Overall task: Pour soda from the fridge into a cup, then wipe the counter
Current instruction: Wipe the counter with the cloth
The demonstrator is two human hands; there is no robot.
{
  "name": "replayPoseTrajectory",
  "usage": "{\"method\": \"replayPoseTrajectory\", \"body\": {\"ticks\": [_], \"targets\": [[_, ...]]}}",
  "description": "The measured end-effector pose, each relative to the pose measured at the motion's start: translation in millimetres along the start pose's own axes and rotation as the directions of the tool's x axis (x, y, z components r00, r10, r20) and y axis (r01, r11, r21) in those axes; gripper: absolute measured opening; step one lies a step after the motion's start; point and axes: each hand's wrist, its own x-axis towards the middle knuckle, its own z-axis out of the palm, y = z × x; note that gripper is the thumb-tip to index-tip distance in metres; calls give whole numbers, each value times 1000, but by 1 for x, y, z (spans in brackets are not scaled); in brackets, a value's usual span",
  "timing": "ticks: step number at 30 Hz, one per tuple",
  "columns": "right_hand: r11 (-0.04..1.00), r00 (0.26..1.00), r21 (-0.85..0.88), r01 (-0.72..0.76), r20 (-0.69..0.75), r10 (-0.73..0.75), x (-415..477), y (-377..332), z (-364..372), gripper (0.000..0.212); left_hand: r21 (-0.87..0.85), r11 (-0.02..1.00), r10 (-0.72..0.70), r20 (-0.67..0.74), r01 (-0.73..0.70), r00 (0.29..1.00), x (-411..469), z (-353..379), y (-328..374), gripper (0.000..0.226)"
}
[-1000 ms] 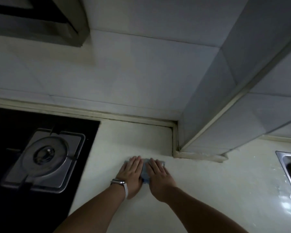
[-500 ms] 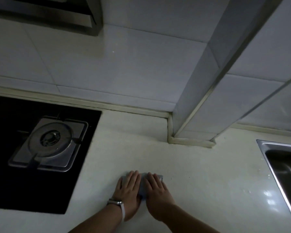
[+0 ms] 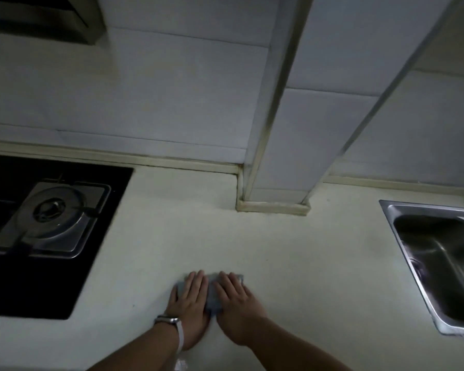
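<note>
Small grey-blue cloth (image 3: 212, 297), flat on the pale cream tabletop (image 3: 319, 263), in front of the white tiled pillar (image 3: 276, 156) and a little to its left, well apart from its foot. Pressed down by both hands side by side, palms down, fingers straight and close together, pointing toward the wall behind the pillar. Over the cloth's left part, the left hand (image 3: 192, 303), with a corner of fabric showing past its outer edge. Over the right part, the right hand (image 3: 237, 306), fingertips near the cloth's far right corner. Strip of cloth bare in the gap between the two. Flat pressure only, no curl in the fingers. On the left wrist, a slim dark-faced wristband with a white strap (image 3: 169, 320). Both forearms bare, reaching in from the lower edge.

Left of the pillar, a black glass hob (image 3: 38, 290) set into the tabletop, with a round steel burner on a square steel plate (image 3: 51, 212). Right of the pillar, a stainless-steel sink (image 3: 389, 207) sunk into the tabletop, basin dark. To either side of the pillar, white wall tiles (image 3: 145, 89) above a cream edging strip. High up and left of the pillar, the underside of a steel range hood (image 3: 51, 22). Dim light throughout.
</note>
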Motion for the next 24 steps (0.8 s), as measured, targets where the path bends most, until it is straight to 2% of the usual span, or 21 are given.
{"method": "replayPoseTrajectory", "body": {"ticks": [3, 9, 15, 19, 24], "targets": [[995, 994, -26, 96, -39, -97, -17, 28, 3, 67, 38, 999, -26, 25, 25, 999, -3, 6, 27, 67], [987, 985, -19, 159, -58, -160, -52, 86, -1, 64, 102, 992, -72, 29, 69, 997, 2, 16, 90, 71], [989, 987, -14, 146, -64, -147, -94, 151, -1, 64, 89, 993, -78, 27, 76, 997, 8, 25, 168, 71], [993, 990, 28, 119, -84, -116, -126, 197, 4, 63, 51, 996, -76, 77, 73, 994, 21, 38, 226, 73], [999, 992, 21, 42, -119, -39, -153, 254, 9, 65, 35, 999, -18, 121, 13, 993, 43, 51, 285, 76]]}}
